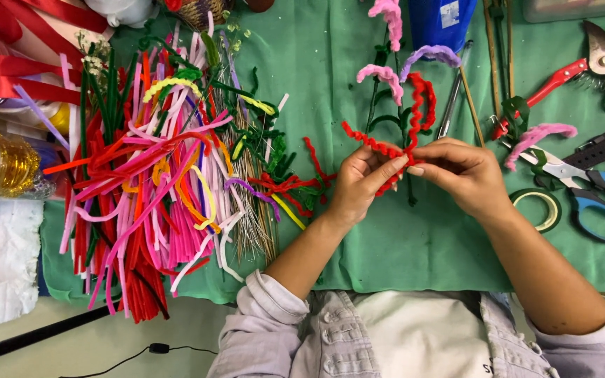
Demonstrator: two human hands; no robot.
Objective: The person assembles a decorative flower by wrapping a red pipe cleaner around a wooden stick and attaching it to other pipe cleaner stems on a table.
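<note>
Red pipe cleaner [386, 148], bent and curly, held over the green cloth [400, 238] at centre; left hand [362, 183] and right hand [460, 171] both pinch it with fingertips closed on it. Big heap of mixed-colour pipe cleaners [155, 175] lies to the left, blue-handled scissors [596, 199] and a tape roll [537, 208] to the right.

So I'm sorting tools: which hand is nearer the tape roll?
Right. The right hand is just left of the tape roll; the left hand is farther left, beyond it.
</note>
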